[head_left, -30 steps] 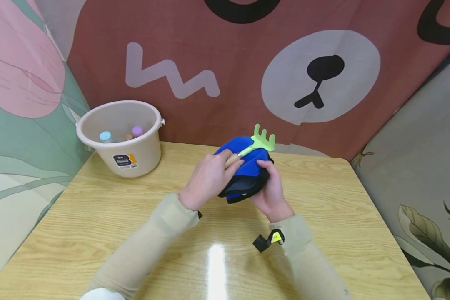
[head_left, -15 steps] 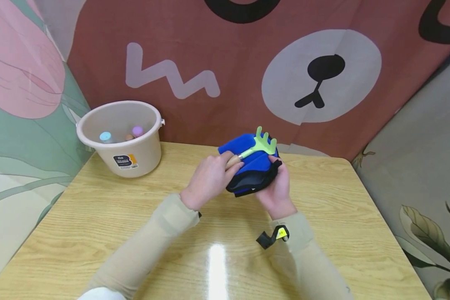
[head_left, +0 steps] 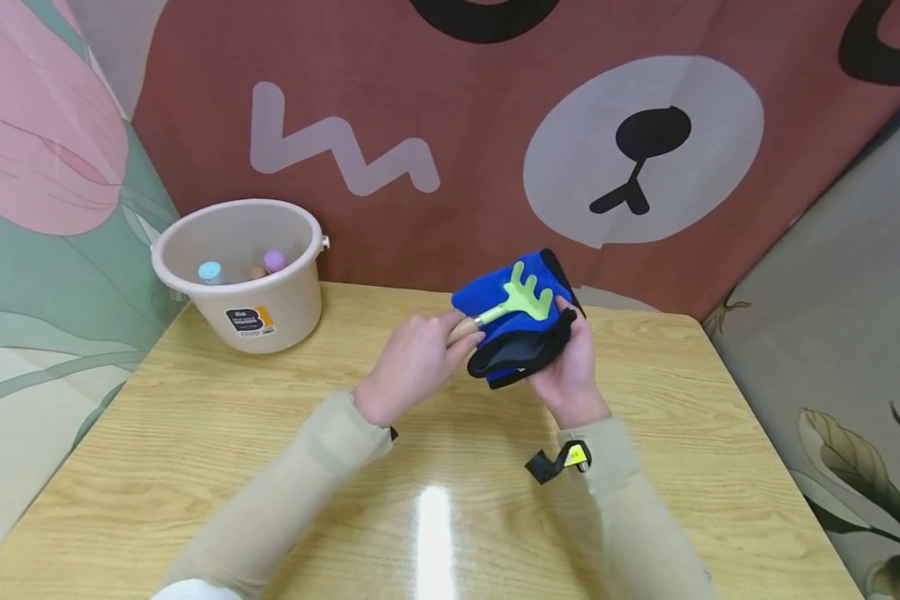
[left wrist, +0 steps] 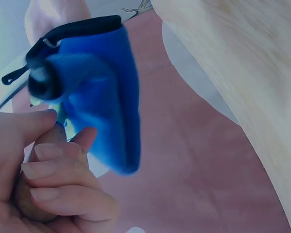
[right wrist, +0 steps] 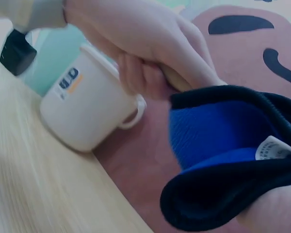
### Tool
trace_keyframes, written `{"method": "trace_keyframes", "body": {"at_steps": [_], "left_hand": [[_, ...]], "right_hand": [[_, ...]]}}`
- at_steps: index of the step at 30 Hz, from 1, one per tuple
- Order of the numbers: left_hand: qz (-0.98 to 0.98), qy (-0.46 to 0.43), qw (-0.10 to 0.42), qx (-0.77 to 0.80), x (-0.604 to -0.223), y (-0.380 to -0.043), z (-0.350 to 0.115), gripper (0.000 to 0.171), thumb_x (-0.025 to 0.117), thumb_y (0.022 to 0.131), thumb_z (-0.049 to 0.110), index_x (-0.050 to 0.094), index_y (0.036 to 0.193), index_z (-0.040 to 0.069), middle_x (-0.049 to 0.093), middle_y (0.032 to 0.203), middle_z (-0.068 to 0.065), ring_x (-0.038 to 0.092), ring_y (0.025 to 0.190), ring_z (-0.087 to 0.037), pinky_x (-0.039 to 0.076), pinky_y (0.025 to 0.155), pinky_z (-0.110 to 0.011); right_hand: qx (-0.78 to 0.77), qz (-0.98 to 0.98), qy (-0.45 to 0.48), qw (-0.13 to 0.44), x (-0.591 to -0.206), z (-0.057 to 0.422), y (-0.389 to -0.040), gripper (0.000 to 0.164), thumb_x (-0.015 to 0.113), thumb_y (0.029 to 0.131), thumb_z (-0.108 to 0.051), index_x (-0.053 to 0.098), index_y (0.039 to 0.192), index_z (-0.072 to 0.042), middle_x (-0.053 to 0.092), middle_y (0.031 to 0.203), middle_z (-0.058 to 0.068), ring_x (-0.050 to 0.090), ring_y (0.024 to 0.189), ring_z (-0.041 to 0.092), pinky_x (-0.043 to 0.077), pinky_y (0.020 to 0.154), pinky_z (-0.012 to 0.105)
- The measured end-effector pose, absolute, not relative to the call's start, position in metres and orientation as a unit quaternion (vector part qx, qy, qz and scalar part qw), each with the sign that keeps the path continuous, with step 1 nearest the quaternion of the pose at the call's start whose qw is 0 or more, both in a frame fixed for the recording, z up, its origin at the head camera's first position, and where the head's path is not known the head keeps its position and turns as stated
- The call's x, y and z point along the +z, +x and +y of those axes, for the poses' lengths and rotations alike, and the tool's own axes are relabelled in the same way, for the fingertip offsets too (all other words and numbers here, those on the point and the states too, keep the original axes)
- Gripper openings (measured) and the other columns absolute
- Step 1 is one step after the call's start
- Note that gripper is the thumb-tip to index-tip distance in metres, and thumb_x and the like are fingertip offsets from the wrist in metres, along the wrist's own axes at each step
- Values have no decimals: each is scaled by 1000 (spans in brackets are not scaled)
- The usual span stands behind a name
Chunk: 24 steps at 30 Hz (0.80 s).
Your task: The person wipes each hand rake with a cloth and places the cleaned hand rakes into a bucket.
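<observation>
My left hand (head_left: pixel 417 360) grips the wooden handle of a small hand rake (head_left: pixel 526 298) with light green tines. In the left wrist view its fingers curl round that handle (left wrist: pixel 37 191). The green head lies over a blue fabric item with black trim (head_left: pixel 487 292), its exact kind unclear. My right hand (head_left: pixel 572 375) holds this item above the table, thumb on the near side and other fingers mostly hidden behind it. In the right wrist view the folded blue fabric (right wrist: pixel 211 133) gapes between black edges, showing a white label (right wrist: pixel 274 149) inside.
A beige bucket (head_left: pixel 288 312) stands at the table's back left, with blue, purple and brown things inside. The wooden table (head_left: pixel 270 450) meets a printed bear cloth (head_left: pixel 457 233) behind. Each wrist wears a black strap or mount (head_left: pixel 562 461).
My right hand has moved right and slightly up with the blue fabric item, which has turned. The rake head has dipped a little and now overlaps the fabric fully; the left hand barely moved.
</observation>
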<state>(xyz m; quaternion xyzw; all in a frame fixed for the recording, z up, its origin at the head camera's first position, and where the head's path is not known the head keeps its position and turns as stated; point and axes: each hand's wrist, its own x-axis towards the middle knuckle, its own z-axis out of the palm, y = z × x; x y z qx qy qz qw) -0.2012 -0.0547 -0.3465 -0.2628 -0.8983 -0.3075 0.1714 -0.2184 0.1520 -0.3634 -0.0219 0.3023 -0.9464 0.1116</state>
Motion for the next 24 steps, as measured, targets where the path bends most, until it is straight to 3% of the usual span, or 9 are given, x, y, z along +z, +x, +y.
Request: {"method": "trace_keyframes", "body": {"at_steps": [4,11,19,24], "left_hand": [[-902,-255,152,-312,-347,-200,-56,26,64,100,32,61,83,12,42,57,3,40,42,-11,30,43,-25],[-910,-246,123,-309,-344,-200,-60,36,59,102,35,53,73,14,37,58,4,33,43,-9,27,44,-25],[-917,-228,133,-298,-349,-204,-68,37,62,101,32,50,71,15,36,60,5,32,48,-11,27,47,-27],[-917,-220,139,-302,-350,-206,-76,34,63,100,33,55,74,14,37,58,5,33,46,-11,28,46,-27]], "right_hand": [[-936,327,-29,128,-363,162,-220,66,52,102,-40,23,159,-26,28,163,-1,27,149,21,18,126,46],[-922,370,-24,114,-362,171,-221,65,51,102,-42,21,158,-26,28,162,0,31,145,20,34,118,39],[-919,381,-32,99,-352,174,-219,74,51,101,-46,11,159,-25,20,165,1,24,148,24,20,125,44],[-925,365,-41,98,-348,178,-217,66,49,102,-44,15,156,-24,23,161,0,25,146,23,22,123,42]]}}
